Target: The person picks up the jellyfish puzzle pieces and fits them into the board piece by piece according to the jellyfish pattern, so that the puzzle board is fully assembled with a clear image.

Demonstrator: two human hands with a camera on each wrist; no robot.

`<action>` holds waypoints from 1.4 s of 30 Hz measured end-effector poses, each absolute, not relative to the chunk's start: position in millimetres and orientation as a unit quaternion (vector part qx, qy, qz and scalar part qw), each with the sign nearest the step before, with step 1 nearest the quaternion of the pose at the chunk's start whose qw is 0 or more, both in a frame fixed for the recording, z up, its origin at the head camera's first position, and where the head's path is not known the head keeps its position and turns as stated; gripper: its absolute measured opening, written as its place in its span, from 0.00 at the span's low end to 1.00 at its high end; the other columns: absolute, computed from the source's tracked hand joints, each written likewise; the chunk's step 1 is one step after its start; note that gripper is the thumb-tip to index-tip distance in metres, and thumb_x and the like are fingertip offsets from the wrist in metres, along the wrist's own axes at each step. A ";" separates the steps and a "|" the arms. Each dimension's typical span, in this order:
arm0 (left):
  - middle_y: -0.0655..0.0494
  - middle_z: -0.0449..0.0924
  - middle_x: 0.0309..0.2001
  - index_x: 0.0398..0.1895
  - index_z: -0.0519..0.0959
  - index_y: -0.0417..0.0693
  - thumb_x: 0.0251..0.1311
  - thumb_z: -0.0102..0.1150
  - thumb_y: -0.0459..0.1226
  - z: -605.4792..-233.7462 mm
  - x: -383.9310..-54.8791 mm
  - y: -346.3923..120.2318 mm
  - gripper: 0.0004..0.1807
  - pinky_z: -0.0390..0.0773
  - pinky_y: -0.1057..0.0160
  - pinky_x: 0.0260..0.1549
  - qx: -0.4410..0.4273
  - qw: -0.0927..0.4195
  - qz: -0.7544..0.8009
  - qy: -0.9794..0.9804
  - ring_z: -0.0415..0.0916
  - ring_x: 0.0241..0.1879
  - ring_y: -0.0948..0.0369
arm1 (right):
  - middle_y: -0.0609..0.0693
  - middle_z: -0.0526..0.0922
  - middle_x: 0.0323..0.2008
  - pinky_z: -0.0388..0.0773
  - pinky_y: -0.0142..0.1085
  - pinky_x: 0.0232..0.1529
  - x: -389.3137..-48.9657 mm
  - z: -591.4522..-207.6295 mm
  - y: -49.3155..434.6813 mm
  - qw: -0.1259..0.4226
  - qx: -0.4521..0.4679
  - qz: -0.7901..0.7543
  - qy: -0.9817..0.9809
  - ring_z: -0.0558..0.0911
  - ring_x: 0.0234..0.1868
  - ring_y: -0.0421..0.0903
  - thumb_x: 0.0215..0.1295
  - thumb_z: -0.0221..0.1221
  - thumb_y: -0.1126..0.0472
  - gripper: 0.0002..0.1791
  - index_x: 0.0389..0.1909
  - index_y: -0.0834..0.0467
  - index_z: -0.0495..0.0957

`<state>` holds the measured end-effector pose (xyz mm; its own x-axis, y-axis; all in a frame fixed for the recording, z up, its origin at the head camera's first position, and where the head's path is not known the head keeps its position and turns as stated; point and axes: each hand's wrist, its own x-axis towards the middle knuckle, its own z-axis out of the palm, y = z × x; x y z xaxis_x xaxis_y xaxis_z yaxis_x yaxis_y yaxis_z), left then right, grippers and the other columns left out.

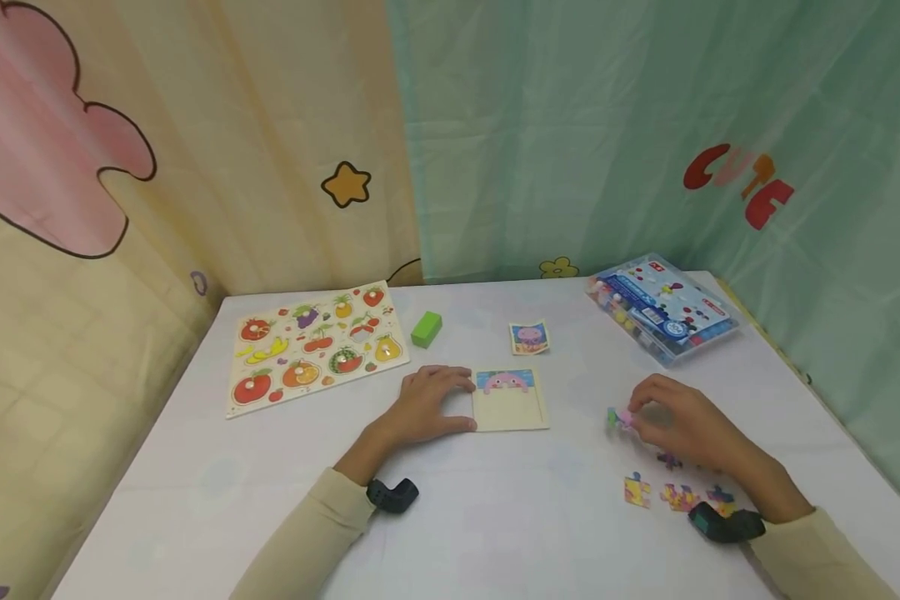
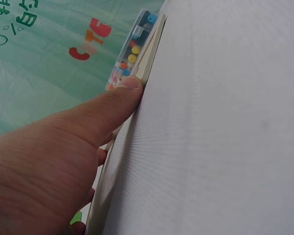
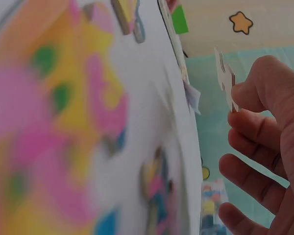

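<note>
My left hand (image 1: 427, 404) rests at the left side of a small square puzzle board (image 1: 510, 412), its thumb touching the near left corner. In the left wrist view the thumb (image 2: 122, 95) lies against the board's edge. A pink and blue strip of picture fills the board's far part; the rest is bare. To the right, my right hand (image 1: 678, 421) pinches a jigsaw piece (image 1: 621, 418) between thumb and forefinger, raised off the table. The right wrist view shows this piece (image 3: 225, 81) nearly edge-on, the other fingers loosely bent.
Several loose jigsaw pieces (image 1: 636, 490) lie below the right hand. A small picture card (image 1: 529, 337) and a green block (image 1: 426, 329) are beyond the board. A fruit puzzle board (image 1: 318, 350) lies at left, a clear box of beads (image 1: 663, 308) at the back right.
</note>
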<state>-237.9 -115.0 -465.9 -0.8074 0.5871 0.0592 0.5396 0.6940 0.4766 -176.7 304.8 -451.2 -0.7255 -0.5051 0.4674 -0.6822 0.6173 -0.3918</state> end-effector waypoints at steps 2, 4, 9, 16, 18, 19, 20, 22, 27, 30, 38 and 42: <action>0.63 0.66 0.72 0.61 0.78 0.61 0.58 0.69 0.60 -465.9 -238.1 -116.1 0.30 0.56 0.44 0.61 0.307 0.048 0.241 0.919 0.55 0.71 0.53 | 0.37 0.78 0.41 0.72 0.24 0.48 -190.1 -445.7 290.1 0.142 0.337 0.274 -0.890 0.78 0.44 0.37 0.50 0.74 0.70 0.19 0.35 0.47 0.79; 0.63 0.66 0.73 0.61 0.78 0.61 0.58 0.69 0.59 -465.8 -238.3 -116.9 0.30 0.56 0.44 0.61 0.306 0.048 0.240 0.920 0.55 0.72 0.54 | 0.36 0.78 0.41 0.75 0.29 0.46 -205.1 -440.1 271.1 0.117 0.341 0.271 -0.893 0.77 0.44 0.37 0.52 0.73 0.67 0.16 0.34 0.46 0.79; 0.64 0.65 0.73 0.61 0.78 0.62 0.57 0.69 0.59 -465.7 -238.7 -116.8 0.30 0.56 0.45 0.61 0.304 0.049 0.240 0.921 0.55 0.72 0.54 | 0.38 0.77 0.40 0.78 0.40 0.42 -241.5 -431.3 216.4 0.065 0.368 0.258 -0.891 0.78 0.41 0.40 0.53 0.72 0.61 0.11 0.34 0.48 0.80; 0.65 0.65 0.73 0.62 0.77 0.63 0.58 0.67 0.61 -466.6 -239.9 -112.5 0.31 0.57 0.45 0.61 0.312 0.050 0.235 0.919 0.56 0.71 0.55 | 0.41 0.78 0.37 0.76 0.39 0.39 -264.0 -436.4 169.7 0.026 0.402 0.239 -0.883 0.76 0.37 0.42 0.57 0.69 0.58 0.06 0.33 0.50 0.81; 0.64 0.66 0.72 0.61 0.78 0.62 0.58 0.67 0.61 -465.7 -240.1 -112.0 0.30 0.58 0.44 0.60 0.314 0.047 0.236 0.918 0.57 0.71 0.54 | 0.41 0.77 0.36 0.75 0.38 0.38 -266.1 -439.8 164.1 0.021 0.404 0.239 -0.883 0.75 0.36 0.41 0.57 0.68 0.59 0.05 0.33 0.50 0.81; 0.64 0.66 0.72 0.61 0.78 0.62 0.58 0.68 0.61 -465.0 -240.3 -112.1 0.30 0.58 0.44 0.60 0.314 0.044 0.237 0.918 0.57 0.71 0.54 | 0.40 0.76 0.36 0.75 0.37 0.37 -266.8 -441.3 161.8 0.020 0.406 0.238 -0.882 0.74 0.36 0.40 0.57 0.68 0.60 0.05 0.33 0.50 0.81; 0.64 0.67 0.72 0.61 0.78 0.62 0.57 0.68 0.60 -464.4 -240.4 -112.5 0.30 0.58 0.43 0.60 0.313 0.041 0.239 0.918 0.57 0.70 0.54 | 0.40 0.76 0.36 0.75 0.36 0.37 -267.5 -442.5 159.4 0.021 0.406 0.237 -0.883 0.74 0.36 0.39 0.57 0.67 0.60 0.05 0.34 0.50 0.81; 0.64 0.67 0.72 0.60 0.78 0.62 0.57 0.69 0.60 -463.2 -240.6 -113.4 0.29 0.58 0.42 0.60 0.310 0.040 0.240 0.919 0.57 0.70 0.54 | 0.39 0.75 0.36 0.74 0.35 0.36 -269.0 -445.0 155.1 0.023 0.406 0.234 -0.883 0.73 0.35 0.39 0.57 0.67 0.60 0.05 0.34 0.50 0.82; 0.65 0.66 0.72 0.61 0.77 0.63 0.58 0.68 0.60 -464.2 -240.9 -115.3 0.30 0.57 0.44 0.61 0.307 0.050 0.239 0.920 0.56 0.71 0.55 | 0.39 0.75 0.35 0.74 0.34 0.36 -270.2 -448.6 147.5 0.022 0.403 0.215 -0.889 0.73 0.35 0.38 0.58 0.67 0.60 0.04 0.34 0.50 0.83; 0.66 0.66 0.73 0.61 0.77 0.63 0.58 0.67 0.61 -465.3 -241.3 -115.3 0.30 0.57 0.44 0.61 0.308 0.052 0.239 0.919 0.56 0.71 0.56 | 0.40 0.77 0.35 0.75 0.35 0.37 -268.9 -449.2 145.8 0.031 0.407 0.204 -0.890 0.73 0.35 0.39 0.57 0.67 0.60 0.05 0.34 0.51 0.83; 0.65 0.66 0.73 0.61 0.78 0.62 0.58 0.68 0.60 -463.4 -240.1 -114.8 0.30 0.57 0.43 0.61 0.306 0.051 0.241 0.920 0.55 0.72 0.55 | 0.42 0.79 0.35 0.76 0.36 0.40 -266.2 -450.6 144.6 0.059 0.422 0.194 -0.884 0.74 0.36 0.41 0.56 0.68 0.61 0.06 0.35 0.52 0.84; 0.64 0.66 0.72 0.61 0.78 0.62 0.58 0.68 0.59 -462.9 -240.0 -114.2 0.29 0.57 0.43 0.62 0.305 0.052 0.241 0.920 0.56 0.72 0.55 | 0.42 0.79 0.35 0.76 0.36 0.40 -266.2 -451.1 145.5 0.056 0.424 0.194 -0.883 0.74 0.36 0.41 0.56 0.68 0.61 0.06 0.35 0.52 0.84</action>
<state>-240.0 -114.2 -462.9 -0.8081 0.5868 0.0520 0.5371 0.6977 0.4741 -266.2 145.5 -451.1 -0.6349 -0.7264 0.2631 -0.7698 0.5659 -0.2953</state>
